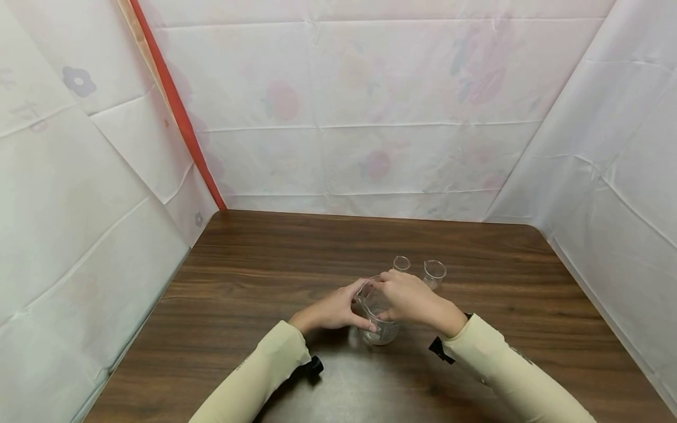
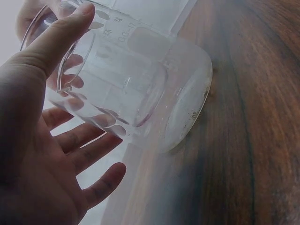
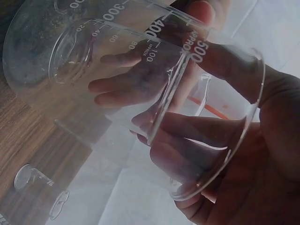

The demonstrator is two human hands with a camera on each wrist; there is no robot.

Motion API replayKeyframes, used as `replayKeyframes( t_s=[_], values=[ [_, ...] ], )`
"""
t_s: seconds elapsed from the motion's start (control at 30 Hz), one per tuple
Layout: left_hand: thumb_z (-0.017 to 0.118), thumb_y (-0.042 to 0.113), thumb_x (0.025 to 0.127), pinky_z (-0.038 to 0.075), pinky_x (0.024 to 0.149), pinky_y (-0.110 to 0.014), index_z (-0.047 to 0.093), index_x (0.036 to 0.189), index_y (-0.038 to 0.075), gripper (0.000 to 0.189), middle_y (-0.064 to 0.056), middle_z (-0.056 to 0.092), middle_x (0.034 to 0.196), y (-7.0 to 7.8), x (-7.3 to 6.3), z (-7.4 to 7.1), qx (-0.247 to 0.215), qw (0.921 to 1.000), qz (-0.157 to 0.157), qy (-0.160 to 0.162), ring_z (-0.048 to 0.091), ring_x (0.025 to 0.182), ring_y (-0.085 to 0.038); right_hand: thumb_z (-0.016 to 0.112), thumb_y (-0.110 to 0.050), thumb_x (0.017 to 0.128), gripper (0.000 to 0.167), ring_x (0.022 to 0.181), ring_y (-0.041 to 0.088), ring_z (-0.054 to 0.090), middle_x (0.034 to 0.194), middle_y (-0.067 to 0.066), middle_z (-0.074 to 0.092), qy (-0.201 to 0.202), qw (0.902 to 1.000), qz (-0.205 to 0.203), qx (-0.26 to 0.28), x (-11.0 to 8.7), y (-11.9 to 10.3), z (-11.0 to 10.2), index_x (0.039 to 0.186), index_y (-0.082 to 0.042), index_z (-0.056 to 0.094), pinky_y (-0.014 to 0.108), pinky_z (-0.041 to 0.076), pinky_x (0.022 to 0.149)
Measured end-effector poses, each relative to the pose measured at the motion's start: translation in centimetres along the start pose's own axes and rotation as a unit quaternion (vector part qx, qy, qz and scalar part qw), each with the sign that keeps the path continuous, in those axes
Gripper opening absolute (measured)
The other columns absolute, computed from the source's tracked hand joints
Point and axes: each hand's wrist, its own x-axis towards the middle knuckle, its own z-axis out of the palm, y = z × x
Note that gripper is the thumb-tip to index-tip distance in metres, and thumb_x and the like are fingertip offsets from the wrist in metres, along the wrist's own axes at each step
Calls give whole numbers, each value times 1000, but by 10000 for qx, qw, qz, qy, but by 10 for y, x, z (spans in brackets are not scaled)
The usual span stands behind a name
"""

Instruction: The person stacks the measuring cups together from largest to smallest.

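A large clear glass beaker [image 1: 386,333] marked up to 500 stands on the table, with a smaller beaker [image 3: 117,54] marked up to 100 inside it. My left hand [image 1: 335,306] holds the large beaker from its left side, thumb near the front and fingers spread round the far side. From above, my right hand [image 1: 412,296] reaches into the large beaker's mouth and pinches the smaller beaker near its rim between thumb and fingers. In the left wrist view, the small beaker [image 2: 136,89] lies well within the large one's walls.
Just behind my right hand stand two more small glass beakers, one narrower [image 1: 402,262] and one wider [image 1: 435,269]. Dark wood table [image 1: 254,258] surrounds them. White patterned sheets [image 1: 338,88] hang at the back and both sides, with a red strip [image 1: 180,111] at the back left.
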Motion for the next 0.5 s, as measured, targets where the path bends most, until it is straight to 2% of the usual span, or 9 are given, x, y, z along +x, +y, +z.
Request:
replayKeyframes(
  t_s=[0.5],
  values=[
    [79,52,76,38,110,-46,27,152,28,95,4,42,152,0,0,1,9,10000,-17,37,42,138,-18,86,-40,69,54,95,25,64,102,8,70,-17,9997,30,-246,1,-3,2,109,-7,71,39,54,80]
  ],
)
